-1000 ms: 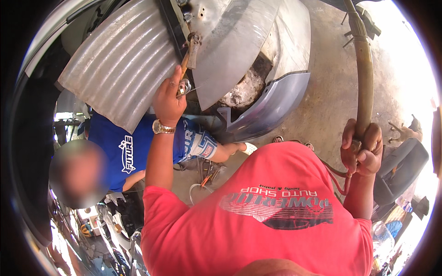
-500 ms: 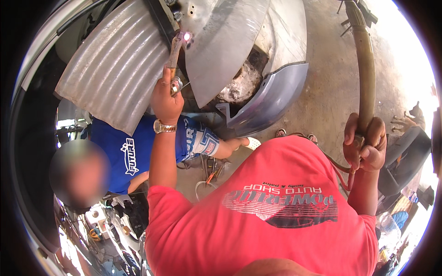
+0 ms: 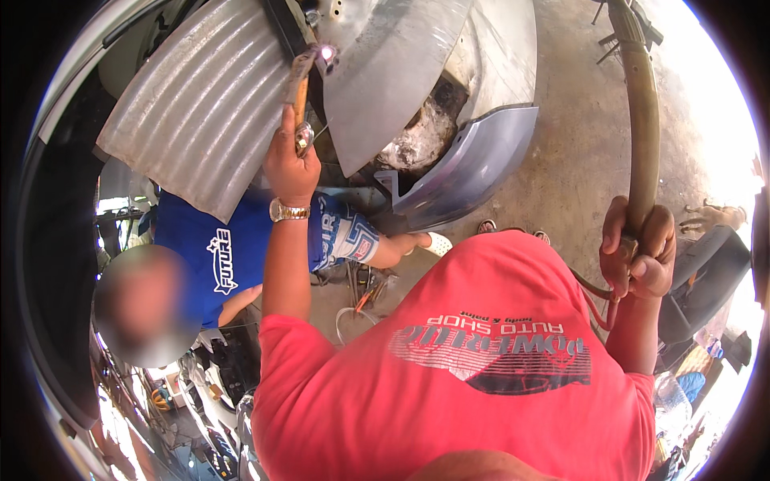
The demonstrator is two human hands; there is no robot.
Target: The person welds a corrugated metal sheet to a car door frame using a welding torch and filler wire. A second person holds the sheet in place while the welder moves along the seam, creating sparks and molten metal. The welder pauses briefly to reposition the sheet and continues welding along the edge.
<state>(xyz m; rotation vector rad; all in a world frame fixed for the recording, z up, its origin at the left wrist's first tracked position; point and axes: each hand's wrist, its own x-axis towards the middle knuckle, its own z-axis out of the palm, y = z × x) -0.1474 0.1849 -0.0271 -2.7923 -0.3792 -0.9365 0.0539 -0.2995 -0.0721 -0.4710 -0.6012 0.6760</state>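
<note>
Beyond the left hand (image 3: 290, 166), clamped on a rusty-headed, orange-handled tool (image 3: 301, 94), a pinkish-white glow (image 3: 326, 53), absent 1 second ago, suggests heat on the grey metal panel (image 3: 383, 80); the right hand (image 3: 642, 255), apart, grips a tan tube (image 3: 645, 136).

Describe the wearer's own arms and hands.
Both hands are ungloved: left hand, right hand. Short, plain red sleeves leave the forearms uncovered. A gold-and-silver metal-band watch circles the left wrist; no watch shows on the right.
</note>
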